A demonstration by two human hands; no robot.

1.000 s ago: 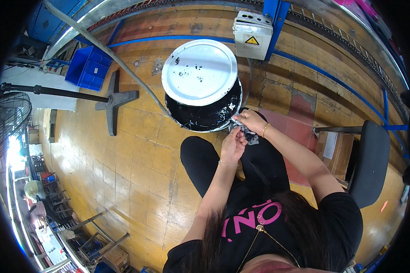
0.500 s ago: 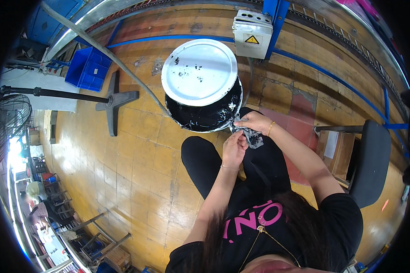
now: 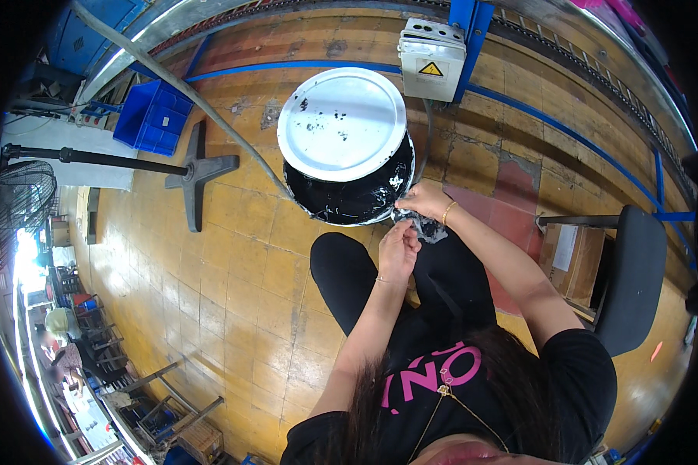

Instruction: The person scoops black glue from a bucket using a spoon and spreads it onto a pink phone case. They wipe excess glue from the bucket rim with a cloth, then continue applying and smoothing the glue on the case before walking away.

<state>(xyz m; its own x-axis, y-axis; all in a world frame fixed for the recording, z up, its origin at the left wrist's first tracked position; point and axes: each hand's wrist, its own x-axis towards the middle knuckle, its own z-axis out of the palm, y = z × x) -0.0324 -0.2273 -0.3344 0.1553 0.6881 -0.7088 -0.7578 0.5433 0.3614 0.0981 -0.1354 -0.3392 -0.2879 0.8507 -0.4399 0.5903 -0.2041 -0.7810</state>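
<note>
Nearest is the person's black T-shirt (image 3: pixel 574 387) with pink lettering, and beyond it the knees in black trousers (image 3: pixel 341 267); above the thighs the left hand (image 3: pixel 399 246) has its fingers curled in and the tips drawn close, right at the near edge of a crumpled grey-and-black scrap (image 3: pixel 429 229), though I cannot tell whether it grips it; the right hand (image 3: pixel 426 200) pinches the scrap's far end between thumb and fingers; the scrap lies between the hands, over the right thigh, just beside a glossy black drum (image 3: pixel 345 198) topped by a round white lid (image 3: pixel 345 128) spotted with black; to the right stand a dark chair back (image 3: pixel 636 279) and an open cardboard box (image 3: pixel 570 260); farther off are a black cross-shaped stand base (image 3: pixel 200 174), a pale electrical box (image 3: pixel 423 54) on a blue post, and a blue plastic bin (image 3: pixel 167 120).
</note>
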